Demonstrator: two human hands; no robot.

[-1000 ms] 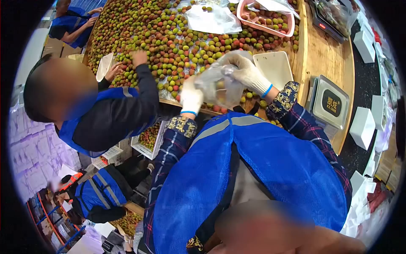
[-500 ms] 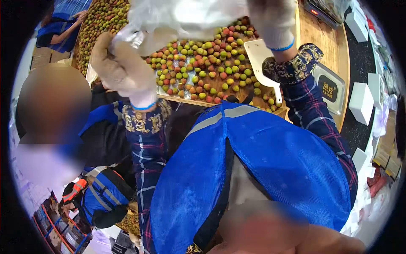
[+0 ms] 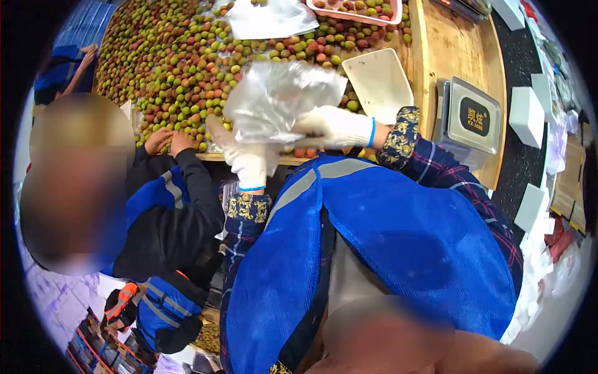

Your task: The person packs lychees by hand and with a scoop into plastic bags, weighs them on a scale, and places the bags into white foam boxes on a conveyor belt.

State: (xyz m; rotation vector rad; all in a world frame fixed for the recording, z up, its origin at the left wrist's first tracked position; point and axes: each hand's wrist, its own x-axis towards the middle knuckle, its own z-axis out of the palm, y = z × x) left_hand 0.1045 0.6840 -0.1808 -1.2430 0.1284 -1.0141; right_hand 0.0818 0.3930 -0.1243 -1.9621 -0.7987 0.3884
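A clear plastic bag is held between my gloved hands above the near edge of the fruit-covered table. My left hand, in a white and beige glove, grips its lower left side. On the right, my right hand is closed on the bag's lower right edge, its fingertips partly hidden by plastic. Red and green round fruits spread around and behind the bag. Just beyond my right hand lies a white scoop.
A stack of plastic bags and a pink-rimmed basket of fruit are at the back. The scale stands right, inside the wooden rim. A co-worker's hands rest at the table edge on the left.
Both hands have come down and closer together with the bag, toward the table's near edge. The view has shifted, and the co-worker's hands, bag stack and basket now show.
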